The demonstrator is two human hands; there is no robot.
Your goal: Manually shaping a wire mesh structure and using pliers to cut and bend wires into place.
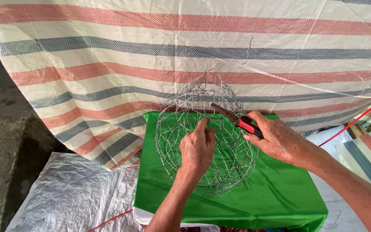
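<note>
- Gripping red-handled pliers (237,120), the right hand (280,139) has its fingers wrapped tight round the handles, the tip poked into a round wire-mesh cage (205,137).
- Left hand (197,148) pinches the mesh just beside that tip.
- Beneath both hands lies a green cloth (275,193); beyond them hangs a striped tarpaulin (108,51).

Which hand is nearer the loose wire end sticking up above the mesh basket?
Right. The right hand holds pliers pointed toward the loose wire end; the left hand grips the wire mesh basket lower down.
</note>
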